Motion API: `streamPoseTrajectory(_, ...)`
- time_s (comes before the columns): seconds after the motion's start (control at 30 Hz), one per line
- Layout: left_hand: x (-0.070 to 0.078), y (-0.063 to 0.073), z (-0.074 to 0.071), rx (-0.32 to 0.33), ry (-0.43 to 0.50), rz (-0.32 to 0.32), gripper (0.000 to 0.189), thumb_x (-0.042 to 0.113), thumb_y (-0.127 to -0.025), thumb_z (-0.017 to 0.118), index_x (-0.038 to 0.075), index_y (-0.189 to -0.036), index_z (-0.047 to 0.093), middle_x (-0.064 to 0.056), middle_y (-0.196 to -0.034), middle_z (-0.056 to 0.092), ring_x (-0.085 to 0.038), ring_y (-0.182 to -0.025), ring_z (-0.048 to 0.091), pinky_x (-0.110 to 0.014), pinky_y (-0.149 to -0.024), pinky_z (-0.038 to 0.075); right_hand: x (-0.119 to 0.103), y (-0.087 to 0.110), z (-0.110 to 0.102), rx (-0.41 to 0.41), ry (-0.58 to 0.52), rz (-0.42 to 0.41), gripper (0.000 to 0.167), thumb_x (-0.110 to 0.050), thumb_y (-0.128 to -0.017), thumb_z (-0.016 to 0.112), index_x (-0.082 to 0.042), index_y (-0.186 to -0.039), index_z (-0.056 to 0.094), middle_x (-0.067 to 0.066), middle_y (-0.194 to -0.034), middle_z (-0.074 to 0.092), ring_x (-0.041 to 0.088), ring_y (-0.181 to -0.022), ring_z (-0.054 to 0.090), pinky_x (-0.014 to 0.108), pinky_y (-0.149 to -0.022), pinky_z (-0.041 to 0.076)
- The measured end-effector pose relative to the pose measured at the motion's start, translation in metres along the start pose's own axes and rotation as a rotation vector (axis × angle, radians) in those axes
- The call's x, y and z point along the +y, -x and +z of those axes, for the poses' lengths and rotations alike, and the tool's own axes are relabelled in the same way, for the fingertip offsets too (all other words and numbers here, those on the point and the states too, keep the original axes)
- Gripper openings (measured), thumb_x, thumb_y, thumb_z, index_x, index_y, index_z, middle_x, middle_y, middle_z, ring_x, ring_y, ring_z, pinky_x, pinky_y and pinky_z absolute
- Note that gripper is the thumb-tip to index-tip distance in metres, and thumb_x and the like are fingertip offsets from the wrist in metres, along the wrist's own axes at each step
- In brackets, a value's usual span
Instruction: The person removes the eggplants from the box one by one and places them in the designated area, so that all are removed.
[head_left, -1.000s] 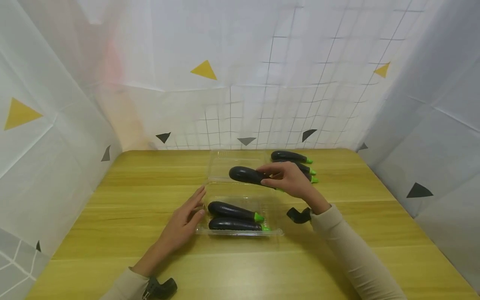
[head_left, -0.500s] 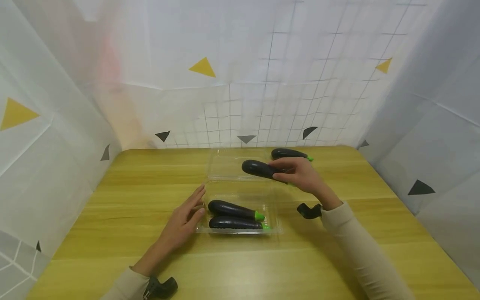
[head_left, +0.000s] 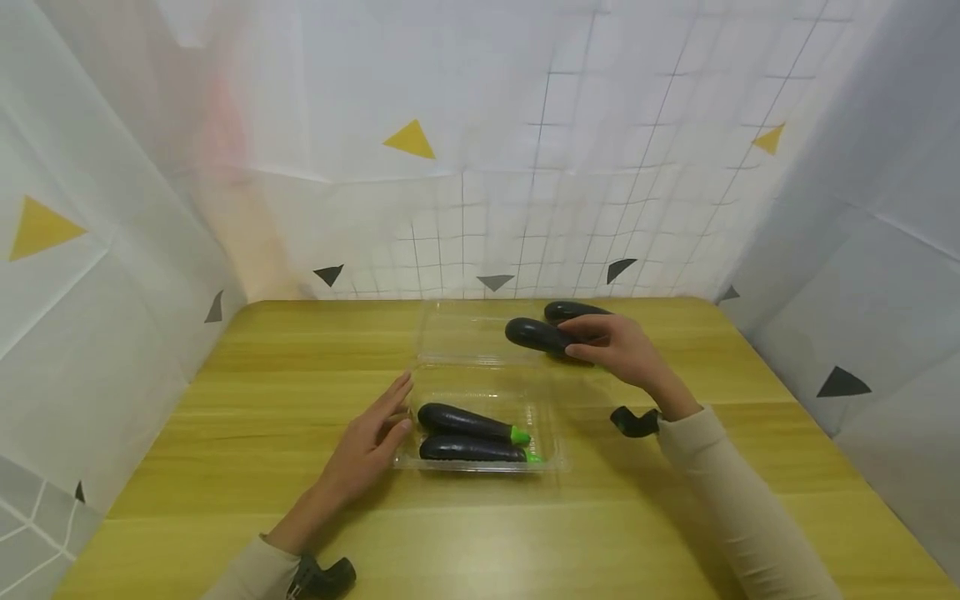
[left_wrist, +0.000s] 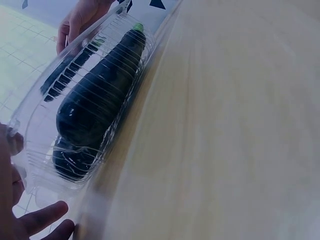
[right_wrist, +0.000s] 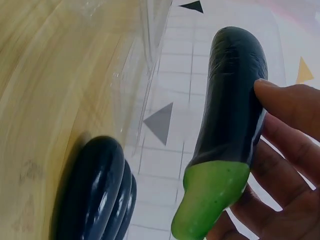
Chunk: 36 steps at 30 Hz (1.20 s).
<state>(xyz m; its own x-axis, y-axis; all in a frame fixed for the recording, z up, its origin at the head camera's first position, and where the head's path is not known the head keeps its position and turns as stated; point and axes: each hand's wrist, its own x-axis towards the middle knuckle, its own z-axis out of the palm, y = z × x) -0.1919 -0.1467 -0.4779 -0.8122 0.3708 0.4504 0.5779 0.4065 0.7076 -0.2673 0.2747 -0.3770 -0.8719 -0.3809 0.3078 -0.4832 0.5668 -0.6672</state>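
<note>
My right hand [head_left: 618, 350] pinches a dark purple eggplant [right_wrist: 232, 95] between thumb and fingers, above the table at the back right. Its green stem end [right_wrist: 210, 195] points toward the wrist camera. With fingers extended, my left hand [head_left: 367, 442] rests at the left side of a clear plastic clamshell box [head_left: 480, 467]. Inside the box lie two eggplants, an upper one [head_left: 465, 422] and a lower one [head_left: 472, 448], side by side with green stems to the right. Through the box wall, the left wrist view shows one eggplant [left_wrist: 95, 100] large and near.
The box's lid [head_left: 472, 329] lies folded back toward the wall. Three more eggplants [right_wrist: 92, 190] lie side by side on the wooden table [head_left: 247, 375], mostly covered by the right hand in the head view. White sheets [head_left: 480, 108] with triangles and grid lines surround the table.
My right hand has carried the eggplant to the right, away from above the box and over the eggplants at the back right. The left hand has stayed by the box.
</note>
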Motion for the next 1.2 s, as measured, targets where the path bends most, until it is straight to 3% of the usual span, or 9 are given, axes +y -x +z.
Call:
streamPoseTrajectory(0.3,0.006,0.001,0.000,0.007,0.014,0.017,0.058,0.014,-0.108,0.057,0.014,-0.162,0.038,-0.009,-0.167,0.033,-0.032,-0.125,0.063,-0.053,-0.103,0.049,0.009,0.008,-0.009,0.003,0.064,0.024,0.034,-0.013,-0.097,0.077,-0.003,-0.130,0.073,0.017,-0.125,0.070,0.035,-0.113,0.067,0.050,-0.087,0.059)
streamPoseTrajectory(0.53,0.008,0.002,0.000,0.008,0.006,0.012,0.058,0.015,-0.108,0.057,0.013,-0.163,0.038,-0.004,-0.168,0.032,-0.031,-0.125,0.063,-0.053,-0.104,0.049,0.015,0.014,-0.014,0.007,0.074,0.023,0.033,-0.010,-0.098,0.074,-0.002,-0.130,0.072,0.019,-0.129,0.068,0.039,-0.116,0.064,0.052,-0.089,0.058)
streamPoseTrajectory(0.73,0.008,0.003,0.000,0.014,0.002,0.021,0.057,0.014,-0.108,0.057,0.011,-0.162,0.038,-0.010,-0.167,0.033,-0.033,-0.124,0.063,-0.055,-0.103,0.049,0.024,0.017,-0.017,0.023,0.089,0.022,0.032,-0.006,-0.096,0.075,-0.001,-0.128,0.073,0.020,-0.128,0.068,0.040,-0.117,0.064,0.050,-0.090,0.058)
streamPoseTrajectory(1.2,0.009,0.004,0.000,0.023,-0.028,-0.015,0.058,0.018,-0.108,0.057,0.016,-0.163,0.038,-0.002,-0.167,0.033,-0.031,-0.128,0.061,-0.055,-0.109,0.043,0.038,0.024,-0.023,-0.013,0.080,0.076,0.033,-0.007,-0.098,0.074,0.002,-0.130,0.071,0.024,-0.131,0.066,0.042,-0.119,0.062,0.056,-0.094,0.055)
